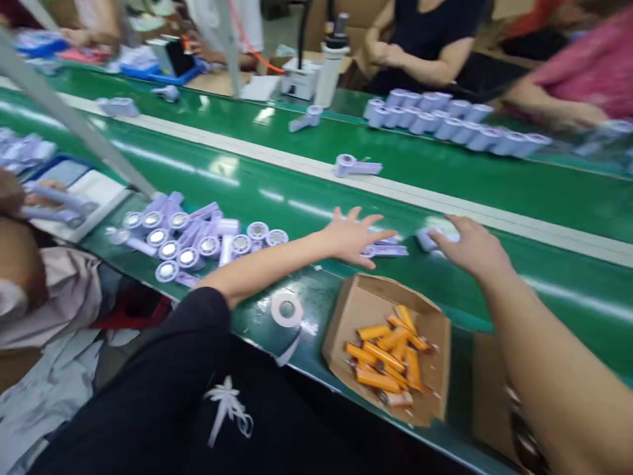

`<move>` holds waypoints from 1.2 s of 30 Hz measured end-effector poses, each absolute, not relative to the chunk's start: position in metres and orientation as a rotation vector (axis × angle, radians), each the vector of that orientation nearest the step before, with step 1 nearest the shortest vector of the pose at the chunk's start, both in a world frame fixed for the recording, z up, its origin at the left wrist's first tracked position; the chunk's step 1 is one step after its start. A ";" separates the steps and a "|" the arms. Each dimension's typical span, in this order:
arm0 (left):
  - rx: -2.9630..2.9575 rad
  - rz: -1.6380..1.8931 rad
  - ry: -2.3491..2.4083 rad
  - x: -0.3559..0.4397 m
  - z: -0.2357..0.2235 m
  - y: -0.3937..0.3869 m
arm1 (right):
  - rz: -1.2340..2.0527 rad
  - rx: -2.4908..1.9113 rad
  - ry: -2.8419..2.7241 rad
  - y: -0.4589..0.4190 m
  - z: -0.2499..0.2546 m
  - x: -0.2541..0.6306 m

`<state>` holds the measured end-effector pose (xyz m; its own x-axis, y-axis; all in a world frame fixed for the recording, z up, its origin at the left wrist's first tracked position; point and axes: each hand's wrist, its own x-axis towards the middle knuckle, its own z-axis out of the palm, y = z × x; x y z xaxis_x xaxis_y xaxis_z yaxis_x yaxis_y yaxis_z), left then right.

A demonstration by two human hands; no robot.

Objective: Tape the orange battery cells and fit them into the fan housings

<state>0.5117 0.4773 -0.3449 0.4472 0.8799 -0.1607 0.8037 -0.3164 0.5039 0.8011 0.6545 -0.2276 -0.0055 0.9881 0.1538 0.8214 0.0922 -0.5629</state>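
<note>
My left hand (353, 237) is stretched out over the green belt, fingers spread wide. Just beyond its fingertips, partly hidden by them, lie lavender plastic pieces with flat handles (390, 250). Farther right, my right hand (472, 247) curls over a lavender piece (424, 239), its thumb on the near side. That piece is blurred and mostly covered by the hand. Below the hands, a cardboard box (341, 323) holds several orange cylindrical batteries (383, 356). A roll of white tape (287, 309) lies left of the box.
Many lavender round-headed pieces (188, 257) are heaped at the left. A single one (345, 165) lies on the belt's white strip. Rows of lavender pieces (445, 125) stand across the belt before a co-worker (430, 39). A metal post (79, 112) slants down at the left.
</note>
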 end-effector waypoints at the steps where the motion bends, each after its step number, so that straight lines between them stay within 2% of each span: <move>1: 2.259 0.204 1.412 0.507 -0.332 0.508 | 0.441 -1.834 -1.843 0.685 -0.242 0.784; 4: 2.426 0.168 1.394 0.511 -0.291 0.583 | 0.369 -1.950 -1.792 0.714 -0.281 0.760; 7: 2.553 0.134 1.377 0.519 -0.245 0.598 | 0.348 -1.880 -1.824 0.699 -0.282 0.771; 9: 2.627 0.222 1.387 0.502 -0.215 0.564 | 0.367 -1.731 -1.860 0.692 -0.262 0.778; 12: 2.708 0.469 1.463 0.436 -0.187 0.458 | 0.307 -1.609 -1.859 0.681 -0.222 0.777; 14: 2.691 0.530 1.657 0.381 -0.187 0.371 | 0.355 -1.528 -1.869 0.661 -0.203 0.768; 17: 2.391 0.432 2.171 0.324 -0.216 0.257 | 0.538 -1.210 -2.009 0.610 -0.196 0.743; 20: 2.183 0.270 2.370 0.321 -0.254 0.203 | 0.559 -0.929 -2.302 0.562 -0.210 0.697; 22: 2.050 0.199 2.446 0.339 -0.268 0.204 | 0.544 -0.783 -2.485 0.545 -0.225 0.656; 24: 1.929 0.156 2.524 0.359 -0.269 0.224 | 0.541 -0.814 -2.579 0.540 -0.239 0.615; 29: 1.903 0.069 2.601 0.380 -0.243 0.264 | 0.535 -0.998 -2.745 0.537 -0.255 0.547; 36: 2.155 0.063 2.405 0.371 -0.198 0.236 | 0.261 -0.970 -2.901 0.468 -0.212 0.594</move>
<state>0.3713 0.2363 -0.1982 -0.1078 0.9899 0.0917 0.9934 0.1110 -0.0298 0.5941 0.4685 -0.2123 -0.7979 0.6026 0.0140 0.5904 0.7860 -0.1834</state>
